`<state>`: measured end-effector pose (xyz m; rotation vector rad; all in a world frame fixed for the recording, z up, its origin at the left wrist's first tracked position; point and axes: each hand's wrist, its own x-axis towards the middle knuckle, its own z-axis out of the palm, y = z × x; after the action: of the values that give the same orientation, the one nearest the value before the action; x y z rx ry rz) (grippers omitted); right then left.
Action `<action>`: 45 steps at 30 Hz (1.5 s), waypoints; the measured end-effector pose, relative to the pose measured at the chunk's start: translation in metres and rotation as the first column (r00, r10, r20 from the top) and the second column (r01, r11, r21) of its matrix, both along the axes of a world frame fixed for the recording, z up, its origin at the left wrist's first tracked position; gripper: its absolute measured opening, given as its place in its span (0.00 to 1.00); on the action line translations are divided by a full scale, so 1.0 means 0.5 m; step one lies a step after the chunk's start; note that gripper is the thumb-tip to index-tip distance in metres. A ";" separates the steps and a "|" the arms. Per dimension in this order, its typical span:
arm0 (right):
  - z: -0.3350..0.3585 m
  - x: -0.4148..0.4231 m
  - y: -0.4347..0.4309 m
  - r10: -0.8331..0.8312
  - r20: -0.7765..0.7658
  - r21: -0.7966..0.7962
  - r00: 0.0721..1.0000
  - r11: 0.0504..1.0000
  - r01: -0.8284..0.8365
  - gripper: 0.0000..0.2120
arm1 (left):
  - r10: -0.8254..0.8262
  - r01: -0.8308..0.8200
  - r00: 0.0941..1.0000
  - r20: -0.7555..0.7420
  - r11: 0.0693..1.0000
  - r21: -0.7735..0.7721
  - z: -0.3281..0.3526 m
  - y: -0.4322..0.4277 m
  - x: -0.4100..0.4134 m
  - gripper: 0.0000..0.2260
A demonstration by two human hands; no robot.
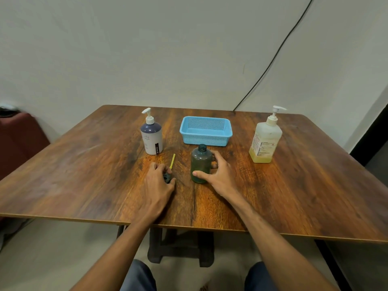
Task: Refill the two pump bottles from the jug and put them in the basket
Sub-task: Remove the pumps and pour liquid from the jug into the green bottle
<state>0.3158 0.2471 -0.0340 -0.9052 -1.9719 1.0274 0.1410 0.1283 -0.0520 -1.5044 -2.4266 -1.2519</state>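
Observation:
A dark green bottle [201, 162] stands upright at the table's middle with its neck uncapped. My right hand [218, 175] grips its body from the right, thumb across the front. Its dark pump head [167, 177] lies on the table to the left with a yellow dip tube [172, 161] pointing away from me. My left hand [159, 181] holds that pump head. A white and navy pump bottle [151, 135] stands at the back left with its pump on. The blue mesh basket [205, 131] sits behind the green bottle. A large pale bottle with yellowish liquid [265, 141] stands at the right.
The wooden table [84, 175] has its front edge close to my arms. A black cable [273, 53] runs down the wall behind the table. A reddish seat [19, 141] is at the far left. My knees show under the table.

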 end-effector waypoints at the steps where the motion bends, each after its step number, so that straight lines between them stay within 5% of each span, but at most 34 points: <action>1: -0.002 0.000 0.001 -0.001 -0.002 -0.004 1.000 1.000 0.001 0.40 | 0.001 -0.001 1.000 0.002 1.000 0.001 -0.002 0.001 -0.001 0.13; 17: 0.053 0.090 -0.012 -0.038 -0.082 0.001 0.996 0.999 0.039 0.39 | -0.227 0.225 0.974 0.004 0.968 0.111 0.069 0.004 0.054 0.32; 21: 0.081 0.134 -0.004 -0.154 -0.159 0.063 0.975 0.984 0.165 0.30 | -0.327 0.322 0.945 -0.006 0.926 0.195 0.132 0.039 0.105 0.36; 27: 0.118 0.196 0.044 -0.436 -0.309 0.085 0.845 0.872 0.482 0.20 | -0.414 0.394 0.910 0.011 0.874 0.284 0.205 0.114 0.210 0.29; 32: 0.122 0.223 0.106 -0.566 -0.269 0.069 0.779 0.796 0.602 0.31 | -0.447 0.404 0.887 0.119 0.874 0.272 0.209 0.193 0.270 0.25; 40: 0.056 0.213 0.245 -0.543 -0.158 -0.114 0.824 0.839 0.531 0.59 | -0.459 0.395 0.849 0.262 0.880 0.262 0.166 0.318 0.297 0.21; 45: 0.069 0.213 0.261 -0.522 -0.197 -0.127 0.830 0.853 0.506 0.38 | -0.454 0.396 0.847 0.277 0.886 0.241 0.145 0.342 0.295 0.22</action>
<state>0.4223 0.3774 0.0004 -1.2175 -1.3928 0.8365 0.2883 0.2991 0.0206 -1.9957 -2.1271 -1.8814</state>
